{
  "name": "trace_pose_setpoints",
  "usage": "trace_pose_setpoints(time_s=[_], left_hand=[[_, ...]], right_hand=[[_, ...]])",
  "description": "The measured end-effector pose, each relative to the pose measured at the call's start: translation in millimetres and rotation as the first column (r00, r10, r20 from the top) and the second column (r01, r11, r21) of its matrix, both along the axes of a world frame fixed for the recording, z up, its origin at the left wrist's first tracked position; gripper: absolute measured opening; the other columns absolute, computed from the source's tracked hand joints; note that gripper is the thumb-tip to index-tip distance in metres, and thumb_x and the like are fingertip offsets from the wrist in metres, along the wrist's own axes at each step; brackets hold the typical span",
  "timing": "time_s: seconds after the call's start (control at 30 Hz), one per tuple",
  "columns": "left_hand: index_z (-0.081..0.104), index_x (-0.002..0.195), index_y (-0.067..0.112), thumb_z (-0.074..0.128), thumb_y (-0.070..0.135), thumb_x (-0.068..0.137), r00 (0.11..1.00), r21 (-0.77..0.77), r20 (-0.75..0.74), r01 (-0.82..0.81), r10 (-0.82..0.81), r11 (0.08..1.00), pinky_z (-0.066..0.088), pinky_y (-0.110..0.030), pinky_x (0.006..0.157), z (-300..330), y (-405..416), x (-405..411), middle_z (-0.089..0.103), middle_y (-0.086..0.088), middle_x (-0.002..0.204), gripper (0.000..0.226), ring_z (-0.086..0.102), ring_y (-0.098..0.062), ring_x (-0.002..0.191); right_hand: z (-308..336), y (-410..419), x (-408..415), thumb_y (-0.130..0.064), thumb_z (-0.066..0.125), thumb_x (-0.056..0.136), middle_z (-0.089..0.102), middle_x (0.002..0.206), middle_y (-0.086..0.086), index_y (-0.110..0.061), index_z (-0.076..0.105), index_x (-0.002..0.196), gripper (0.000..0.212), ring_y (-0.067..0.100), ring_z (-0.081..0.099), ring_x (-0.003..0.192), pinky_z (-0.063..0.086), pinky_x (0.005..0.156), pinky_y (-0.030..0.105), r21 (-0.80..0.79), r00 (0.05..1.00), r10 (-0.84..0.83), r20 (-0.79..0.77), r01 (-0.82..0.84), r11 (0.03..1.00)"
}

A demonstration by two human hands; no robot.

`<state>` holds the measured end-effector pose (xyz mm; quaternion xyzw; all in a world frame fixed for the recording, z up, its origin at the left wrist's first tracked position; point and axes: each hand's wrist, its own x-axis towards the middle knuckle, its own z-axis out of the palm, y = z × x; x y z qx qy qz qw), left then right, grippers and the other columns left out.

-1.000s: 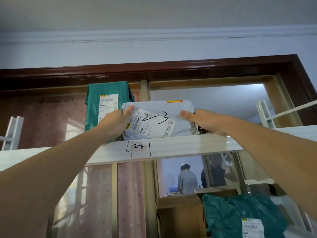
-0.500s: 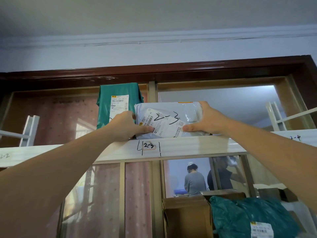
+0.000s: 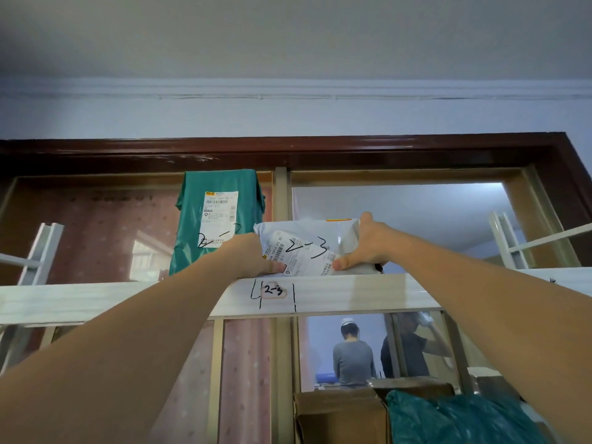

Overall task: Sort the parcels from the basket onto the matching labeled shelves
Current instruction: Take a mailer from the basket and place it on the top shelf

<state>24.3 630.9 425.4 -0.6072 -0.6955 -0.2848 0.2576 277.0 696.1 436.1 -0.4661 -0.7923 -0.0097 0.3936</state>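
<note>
A grey poly-bag parcel (image 3: 309, 243) with "2-3" handwritten on its white label stands on the top white shelf (image 3: 352, 293), right above the shelf's "2-3" tag (image 3: 273, 291). My left hand (image 3: 250, 254) grips the parcel's left edge, thumb at its lower corner. My right hand (image 3: 368, 243) holds the right edge, thumb pressed on the label's lower right. A green parcel (image 3: 217, 219), also with a handwritten mark, stands upright just left of it on the same shelf. The basket is out of view.
White shelf uprights rise at far left (image 3: 41, 251) and far right (image 3: 509, 240). On a lower level sit a cardboard box (image 3: 339, 415) and a teal bag (image 3: 458, 418). Two people stand beyond the glass door (image 3: 352, 357). A dark door frame (image 3: 288, 152) runs above.
Both hands have pushed the grey parcel back and down onto the shelf. My thumbs slid toward its lower corners. The view has shifted slightly.
</note>
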Motion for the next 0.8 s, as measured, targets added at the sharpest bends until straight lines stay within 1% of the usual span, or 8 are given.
trace_pose_setpoints(time_s=[0.03,0.1,0.27,0.43,0.57,0.67,0.73,0.8], left_hand=[[0.064,0.109,0.009,0.072,0.066,0.082,1.000,-0.005,0.000,-0.004,0.004,1.000,0.054,-0.036,0.081,1,5,-2,0.067,-0.007,0.096,0.063,0.064,-0.025,0.090],[0.063,0.113,0.009,0.071,0.068,0.081,1.000,-0.011,-0.013,-0.023,0.022,1.000,0.053,-0.036,0.082,3,11,-4,0.065,-0.005,0.095,0.068,0.063,-0.026,0.093],[0.057,0.099,0.010,0.068,0.071,0.081,0.995,-0.011,-0.057,-0.088,0.087,0.996,0.048,-0.033,0.075,5,16,-1,0.058,-0.003,0.085,0.064,0.060,-0.026,0.090],[0.045,0.073,0.014,0.065,0.072,0.083,0.989,-0.013,-0.084,-0.124,0.123,0.992,0.046,-0.033,0.073,3,17,1,0.050,-0.002,0.074,0.062,0.055,-0.025,0.083],[0.049,0.078,0.014,0.067,0.068,0.084,0.997,-0.012,-0.031,-0.069,0.069,0.998,0.046,-0.033,0.074,2,11,1,0.051,0.000,0.075,0.057,0.057,-0.026,0.085],[0.052,0.081,0.010,0.064,0.068,0.087,0.998,-0.036,0.001,-0.063,0.063,0.997,0.045,-0.032,0.072,1,6,0,0.052,-0.002,0.074,0.059,0.057,-0.024,0.081],[0.052,0.077,0.011,0.064,0.067,0.088,0.997,-0.029,0.038,-0.059,0.060,0.998,0.043,-0.030,0.067,2,4,0,0.054,-0.002,0.072,0.059,0.055,-0.019,0.071],[0.050,0.073,0.012,0.065,0.065,0.088,0.996,-0.007,0.074,-0.045,0.045,0.999,0.040,-0.030,0.062,3,1,-1,0.053,-0.002,0.069,0.057,0.050,-0.016,0.063]], right_hand=[[1,1,-1,-0.047,0.094,0.063,0.052,0.121,0.013,-0.011,0.026,0.129,0.101,0.031,0.060,0.096,0.059,0.070,0.041,-0.018,1.000,0.006,-0.007,-0.006,1.000],[1,4,-4,-0.043,0.095,0.063,0.051,0.121,0.014,-0.012,0.025,0.129,0.100,0.034,0.063,0.098,0.062,0.075,0.046,-0.052,1.000,0.014,-0.021,-0.015,0.999],[5,14,-11,-0.042,0.097,0.061,0.051,0.123,0.016,-0.013,0.024,0.131,0.105,0.038,0.065,0.101,0.060,0.083,0.054,-0.101,1.000,-0.010,-0.015,0.008,0.995],[2,15,-11,-0.042,0.095,0.063,0.050,0.125,0.015,-0.012,0.025,0.133,0.104,0.036,0.064,0.104,0.060,0.084,0.053,-0.104,1.000,-0.001,-0.024,-0.001,0.995],[0,18,-8,-0.043,0.091,0.070,0.051,0.122,0.014,-0.007,0.021,0.140,0.105,0.033,0.063,0.106,0.060,0.087,0.050,-0.123,0.999,0.010,-0.051,-0.017,0.992],[2,18,0,-0.047,0.092,0.066,0.055,0.121,0.016,-0.005,0.021,0.143,0.113,0.029,0.062,0.100,0.058,0.091,0.047,-0.184,0.987,0.039,-0.156,-0.068,0.981],[3,13,8,-0.052,0.088,0.071,0.054,0.125,0.014,-0.004,0.032,0.136,0.098,0.029,0.058,0.103,0.056,0.087,0.042,-0.159,0.994,-0.013,-0.109,-0.004,0.987],[2,3,16,-0.055,0.080,0.078,0.051,0.119,0.009,-0.009,0.039,0.118,0.073,0.029,0.054,0.105,0.053,0.088,0.039,-0.121,0.997,-0.064,-0.039,0.059,0.991]])
